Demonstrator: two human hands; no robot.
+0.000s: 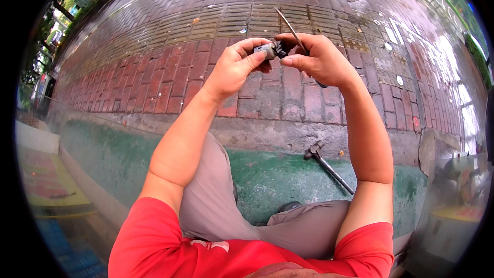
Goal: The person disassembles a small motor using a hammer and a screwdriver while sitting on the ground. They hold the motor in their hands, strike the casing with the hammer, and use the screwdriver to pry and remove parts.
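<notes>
My left hand (234,69) is closed round a small electric motor (265,50) with a silver-grey metal can, held between thumb and fingers. At its right end is a dark piece (281,49), which the fingertips of my right hand (321,62) pinch. I cannot tell whether that piece is joined to the can or apart from it. Also gripped in my right hand is a screwdriver (289,27), its long thin shaft slanting up and left past the fingers. Most of its handle is hidden by the palm; a dark end shows below.
A hammer (329,167) lies on the green-painted step (288,175), near my bent legs (216,195). Beyond the step stretches wet red brick paving (170,80), with a band of ridged yellowish tiles (226,20). A dark car (43,92) stands far left.
</notes>
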